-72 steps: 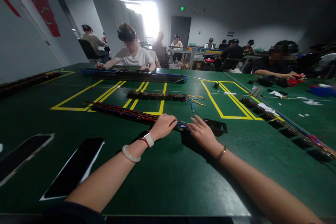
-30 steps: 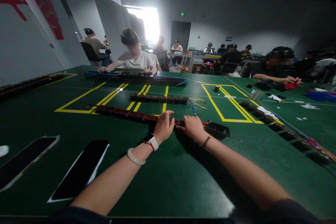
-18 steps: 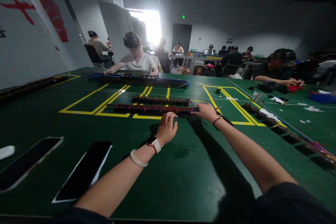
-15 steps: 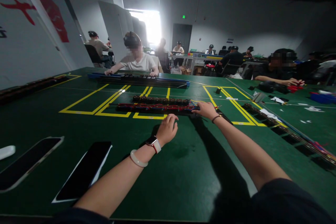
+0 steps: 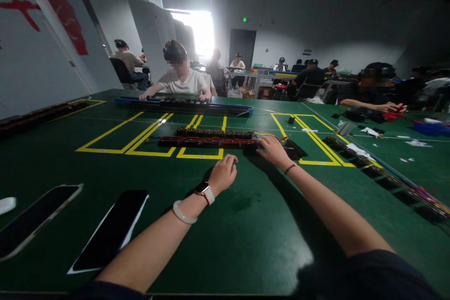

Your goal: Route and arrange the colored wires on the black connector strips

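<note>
A long black strip with red and blue wires along it (image 5: 207,141) lies across the middle of the green table (image 5: 225,243). My right hand (image 5: 274,151) is at its right end, fingers stretched out and slightly apart, their tips at the strip's edge. Loose wire ends and a dark flat piece (image 5: 297,149) show just beyond that hand. My left hand (image 5: 224,172) hovers near the strip, below it in view, loosely curved with the fingers apart and nothing in them. A second dark strip (image 5: 214,132) lies directly behind the wired one.
Yellow tape rectangles (image 5: 101,151) mark the table. Two phone-like dark slabs, one of them on white (image 5: 108,229), lie at the left front. Another wired strip (image 5: 386,178) runs along the right. Across the table, a person (image 5: 183,79) touches a long blue-and-black piece (image 5: 186,107).
My right hand has loosened from the strip's right end, its fingers now straighter. The wired strip has shifted slightly, and the dark flat piece shows more. My left hand stays nearly still.
</note>
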`<state>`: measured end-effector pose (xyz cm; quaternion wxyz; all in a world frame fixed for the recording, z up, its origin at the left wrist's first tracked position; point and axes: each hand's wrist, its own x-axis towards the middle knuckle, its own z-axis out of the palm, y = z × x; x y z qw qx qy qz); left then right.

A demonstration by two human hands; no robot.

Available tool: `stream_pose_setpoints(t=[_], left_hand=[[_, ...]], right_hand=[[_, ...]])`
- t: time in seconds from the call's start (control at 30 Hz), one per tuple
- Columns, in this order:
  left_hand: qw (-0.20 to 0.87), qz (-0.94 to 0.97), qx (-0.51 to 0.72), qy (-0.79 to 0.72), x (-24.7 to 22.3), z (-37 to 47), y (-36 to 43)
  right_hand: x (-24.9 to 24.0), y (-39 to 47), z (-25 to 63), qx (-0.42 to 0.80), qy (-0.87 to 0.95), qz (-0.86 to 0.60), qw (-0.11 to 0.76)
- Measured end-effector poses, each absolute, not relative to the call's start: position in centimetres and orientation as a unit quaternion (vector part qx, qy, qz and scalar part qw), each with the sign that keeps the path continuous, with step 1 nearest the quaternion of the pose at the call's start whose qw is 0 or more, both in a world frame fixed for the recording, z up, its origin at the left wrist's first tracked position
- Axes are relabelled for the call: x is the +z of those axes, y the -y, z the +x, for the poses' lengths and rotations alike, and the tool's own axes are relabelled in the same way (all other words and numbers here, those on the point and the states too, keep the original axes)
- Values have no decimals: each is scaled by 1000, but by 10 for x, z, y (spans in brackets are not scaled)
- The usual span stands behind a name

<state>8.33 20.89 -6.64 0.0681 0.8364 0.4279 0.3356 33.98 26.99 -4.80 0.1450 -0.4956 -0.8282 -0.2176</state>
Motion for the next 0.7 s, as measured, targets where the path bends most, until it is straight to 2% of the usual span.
stream_pose_setpoints(t=[0.1, 0.17, 0.3, 0.43, 0.53, 0.7], left_hand=[[67, 837, 338, -426, -67, 83, -210], [66, 838, 338, -423, -67, 82, -210], [60, 844, 333, -415, -65, 83, -208], [50, 852, 327, -406, -65, 84, -205], [42, 858, 322, -398, -65, 84, -203], [34, 867, 312, -388, -63, 83, -203]], right_hand=[[-46, -235, 360, -227, 857, -436, 155], [-44, -214, 387, -240, 839, -463, 156], [-38, -185, 472, -288, 720, -613, 149], [-38, -160, 575, -307, 566, -760, 87], [-43, -141, 640, -272, 478, -834, 31], [-50, -126, 688, -125, 385, -914, 11]])
